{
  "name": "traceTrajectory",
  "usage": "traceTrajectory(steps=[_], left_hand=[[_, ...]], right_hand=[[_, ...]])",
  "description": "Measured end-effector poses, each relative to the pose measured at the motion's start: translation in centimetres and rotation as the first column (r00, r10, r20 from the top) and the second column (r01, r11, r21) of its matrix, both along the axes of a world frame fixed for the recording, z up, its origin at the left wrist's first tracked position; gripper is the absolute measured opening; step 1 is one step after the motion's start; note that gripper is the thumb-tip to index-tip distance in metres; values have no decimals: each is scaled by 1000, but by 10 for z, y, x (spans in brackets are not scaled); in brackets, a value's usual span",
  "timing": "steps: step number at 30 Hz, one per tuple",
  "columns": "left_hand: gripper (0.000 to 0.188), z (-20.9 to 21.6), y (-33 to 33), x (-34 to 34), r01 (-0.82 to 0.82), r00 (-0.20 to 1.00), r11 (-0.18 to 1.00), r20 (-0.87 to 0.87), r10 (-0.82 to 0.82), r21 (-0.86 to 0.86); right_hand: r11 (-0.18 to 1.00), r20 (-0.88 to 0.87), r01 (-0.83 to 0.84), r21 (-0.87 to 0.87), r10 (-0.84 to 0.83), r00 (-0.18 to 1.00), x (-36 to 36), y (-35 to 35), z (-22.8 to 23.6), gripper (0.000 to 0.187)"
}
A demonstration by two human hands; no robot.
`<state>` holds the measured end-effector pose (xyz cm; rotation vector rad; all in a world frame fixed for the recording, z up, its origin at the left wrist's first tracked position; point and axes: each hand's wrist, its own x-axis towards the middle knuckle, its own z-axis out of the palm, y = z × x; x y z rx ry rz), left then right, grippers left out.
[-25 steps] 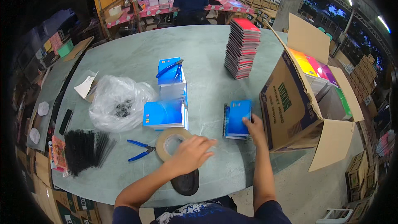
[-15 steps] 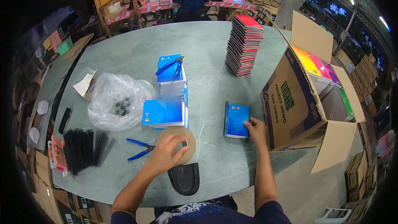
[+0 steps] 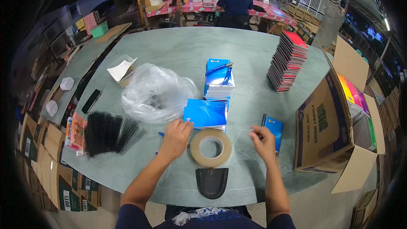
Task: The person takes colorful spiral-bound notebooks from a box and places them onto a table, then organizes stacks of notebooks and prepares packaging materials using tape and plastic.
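My left hand is closed in a pinch at the near left corner of a stack of blue notebooks; anything between its fingertips is hidden. My right hand has curled fingers, just left of a blue spiral notebook and partly covering it. Whether it holds something thin, I cannot make out. Between the hands lies a wide roll of clear tape. Below the roll sits a black rounded pad. Blue-handled pliers are mostly hidden behind my left hand.
Blue cutters lie on the farther blue notebooks. Left are a clear plastic bag, black spiral coils and a black case. A tall red notebook stack and an open carton stand right. A person is at the far table.
My right hand has come off the blue spiral notebook and shifted left of it. My left hand has moved from above the tape roll to the blue stack's corner. The view has swung left.
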<state>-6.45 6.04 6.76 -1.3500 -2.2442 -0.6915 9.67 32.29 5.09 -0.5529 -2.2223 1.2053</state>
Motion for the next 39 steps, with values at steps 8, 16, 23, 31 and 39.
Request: traceTrajectory(steps=[8, 16, 23, 31, 39], left_hand=[[16, 0, -21, 57, -73, 619, 927, 746, -246, 367], [13, -61, -206, 3, -656, 700, 706, 137, 701, -266], [14, -61, -198, 6, -746, 648, 664, 169, 743, -59], [24, -62, -188, 13, -660, 727, 714, 42, 686, -233], [22, -55, -192, -3, -686, 683, 634, -15, 730, -357]], right_hand=[[649, -393, -499, -574, 316, 864, -45, -74, 27, 26], [748, 257, -485, 453, 412, 875, -53, -91, 78, 13], [690, 365, -496, 527, 343, 865, -70, -104, 60, 12], [693, 262, -489, 530, 414, 872, -74, -106, 52, 23], [749, 290, -528, 400, 443, 848, -72, -112, 61, 18]])
